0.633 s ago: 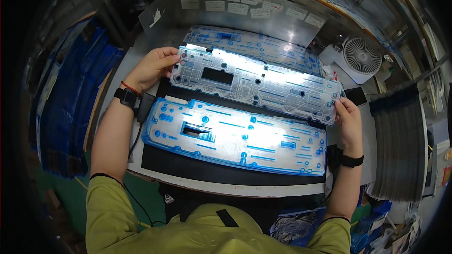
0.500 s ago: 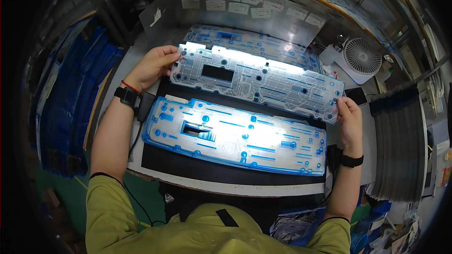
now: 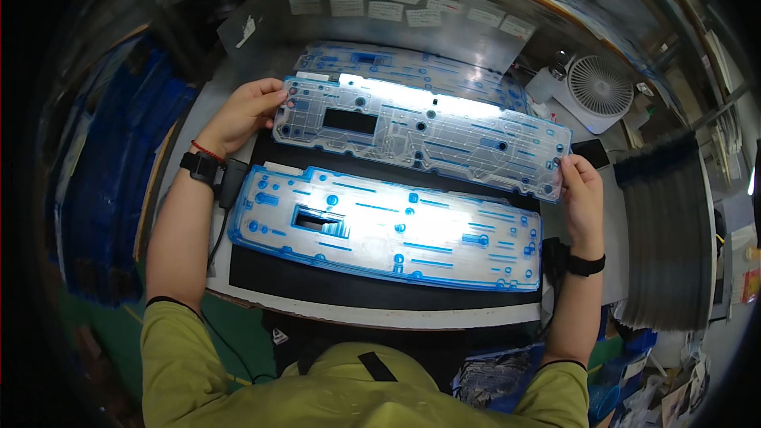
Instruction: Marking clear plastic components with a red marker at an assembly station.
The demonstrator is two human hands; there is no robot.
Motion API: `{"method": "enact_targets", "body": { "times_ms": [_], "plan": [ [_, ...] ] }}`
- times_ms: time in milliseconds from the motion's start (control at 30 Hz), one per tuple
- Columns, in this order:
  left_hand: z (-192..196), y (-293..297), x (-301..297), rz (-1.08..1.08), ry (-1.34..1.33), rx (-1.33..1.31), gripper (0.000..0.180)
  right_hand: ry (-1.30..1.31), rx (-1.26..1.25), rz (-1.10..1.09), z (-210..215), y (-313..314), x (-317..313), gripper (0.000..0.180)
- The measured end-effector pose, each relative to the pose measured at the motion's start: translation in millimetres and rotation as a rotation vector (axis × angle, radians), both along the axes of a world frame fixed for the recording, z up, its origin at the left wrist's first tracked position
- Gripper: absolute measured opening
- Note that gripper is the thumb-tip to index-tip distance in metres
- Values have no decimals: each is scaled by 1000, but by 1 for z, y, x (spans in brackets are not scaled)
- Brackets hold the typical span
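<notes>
A long, clear keyboard membrane (image 3: 460, 139) with printed traces, round holes and a rectangular window is held up lengthwise between my hands. My left hand (image 3: 242, 111) pinches its left end between thumb and fingers. At the right end, my right hand (image 3: 583, 190) grips the lower corner. Nearer to me, a stack of similar blue-edged membranes (image 3: 372, 226) lies on a black mat (image 3: 333, 279). Glare whitens the middle of both. Behind the held membrane, more blue-marked membranes (image 3: 432, 71) show, partly covered by it.
A white fan (image 3: 601, 89) stands at the back right beside a pale bottle (image 3: 545, 83). Tall grey sheets (image 3: 664, 238) are piled on the right. Blue stacked material (image 3: 111, 182) fills the left side. Paper labels (image 3: 385, 11) line the metal panel at the back.
The whole scene has shifted slightly left in the view. Both hands keep their hold on the membrane, which stays at about the same place above the mat.
</notes>
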State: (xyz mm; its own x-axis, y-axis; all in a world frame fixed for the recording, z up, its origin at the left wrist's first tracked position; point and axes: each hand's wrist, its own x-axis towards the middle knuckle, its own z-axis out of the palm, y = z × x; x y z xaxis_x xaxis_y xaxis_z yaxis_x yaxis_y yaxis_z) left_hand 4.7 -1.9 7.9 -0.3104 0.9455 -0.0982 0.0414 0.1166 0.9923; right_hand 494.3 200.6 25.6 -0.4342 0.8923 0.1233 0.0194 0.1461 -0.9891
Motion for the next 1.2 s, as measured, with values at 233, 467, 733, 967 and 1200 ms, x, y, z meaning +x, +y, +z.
{"method": "enact_targets", "body": {
  "times_ms": [233,467,733,967,1200],
  "plan": [
    [5,-3,-7,-26,-125,97,17,-17,-17,22,8,-1,6,21],
    [9,-3,3,81,-123,79,20,97,-35,44,11,-7,0,20],
    [2,1,-3,-27,16,0,29,-25,40,26,9,-9,-6,38],
    [0,0,-2,-42,0,-15,28,-7,-65,66,3,-3,-1,48],
    [3,-1,1,-48,90,-91,35,-647,384,602,20,-22,-1,92]
  ]
}}
